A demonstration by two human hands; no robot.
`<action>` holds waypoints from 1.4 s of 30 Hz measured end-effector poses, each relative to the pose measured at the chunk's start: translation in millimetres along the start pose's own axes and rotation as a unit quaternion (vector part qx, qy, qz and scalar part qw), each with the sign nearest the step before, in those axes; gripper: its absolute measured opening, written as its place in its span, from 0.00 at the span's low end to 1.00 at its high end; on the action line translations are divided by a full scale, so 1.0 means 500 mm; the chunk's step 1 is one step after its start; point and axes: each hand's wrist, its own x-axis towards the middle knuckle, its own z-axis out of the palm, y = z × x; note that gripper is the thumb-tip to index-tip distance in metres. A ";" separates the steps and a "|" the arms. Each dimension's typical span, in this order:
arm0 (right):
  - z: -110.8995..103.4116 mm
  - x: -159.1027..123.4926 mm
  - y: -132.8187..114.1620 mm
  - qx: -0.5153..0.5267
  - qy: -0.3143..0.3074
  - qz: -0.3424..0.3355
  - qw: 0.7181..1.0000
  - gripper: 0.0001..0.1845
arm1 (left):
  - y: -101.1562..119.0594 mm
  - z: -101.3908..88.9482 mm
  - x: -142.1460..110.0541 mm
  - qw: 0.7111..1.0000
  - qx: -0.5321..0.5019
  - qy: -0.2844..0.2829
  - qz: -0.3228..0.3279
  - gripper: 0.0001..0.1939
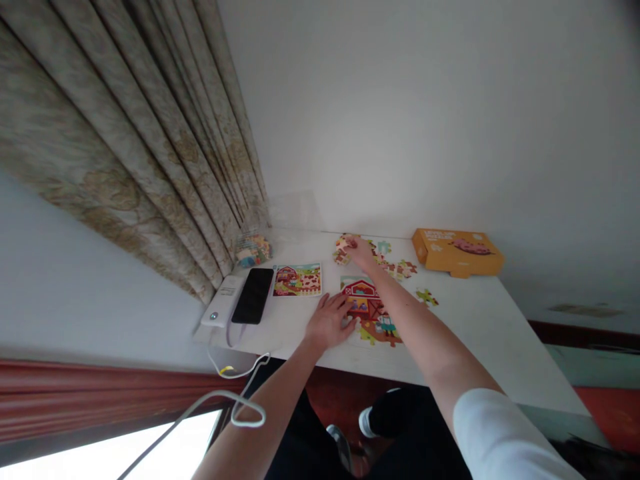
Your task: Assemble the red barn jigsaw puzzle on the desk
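Observation:
A partly assembled jigsaw puzzle [373, 312] with a red barn lies on the white table [465, 333]. My left hand [330, 321] rests flat beside its left edge, fingers spread and touching the pieces. My right hand [359, 250] reaches to the far side of the table, fingers pinched on a loose puzzle piece [343, 248] among several scattered pieces [395, 265]. One loose green piece [427, 297] lies to the right of the puzzle.
A picture card [297, 279] of the farm scene lies left of the puzzle. A black phone [253, 295] sits on a white power bank [220, 303] with a cable. An orange puzzle box [457, 251] stands at the far right. A curtain [150, 160] hangs on the left.

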 end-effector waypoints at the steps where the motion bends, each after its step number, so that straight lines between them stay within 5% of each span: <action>1: -0.027 -0.013 0.011 0.020 0.017 0.017 1.000 0.16 | 0.000 0.000 0.000 1.000 0.004 0.000 0.002 0.20; 6: -0.189 -0.118 0.095 0.145 0.096 0.115 0.978 0.27 | -0.003 0.003 0.001 1.000 0.024 0.004 0.011 0.21; 10: -0.298 -0.221 0.174 0.095 0.182 0.160 0.965 0.25 | -0.006 0.011 0.001 0.998 0.050 0.011 0.022 0.20; 13: -0.340 -0.283 0.213 0.066 0.195 0.189 0.960 0.21 | -0.008 0.015 0.001 0.998 0.062 0.015 0.026 0.21; 21: -0.341 -0.315 0.204 -0.200 0.180 0.122 0.955 0.15 | -0.011 0.017 0.002 0.998 0.061 0.020 0.022 0.21; 27: -0.288 -0.263 0.134 -0.246 0.020 -0.016 0.969 0.24 | -0.010 0.015 -0.001 0.996 0.065 0.057 0.023 0.16; 31: -0.261 -0.220 0.111 -0.281 -0.040 0.040 0.958 0.30 | -0.012 0.013 -0.002 0.995 0.067 0.072 0.018 0.14; 38: -0.285 -0.201 0.130 -0.183 0.021 0.071 0.980 0.30 | -0.006 0.002 -0.001 0.995 0.063 0.078 0.028 0.11; 42: -0.317 -0.226 0.145 -0.189 0.043 0.080 0.978 0.22 | -0.004 0.001 0.000 0.995 0.064 0.073 0.019 0.11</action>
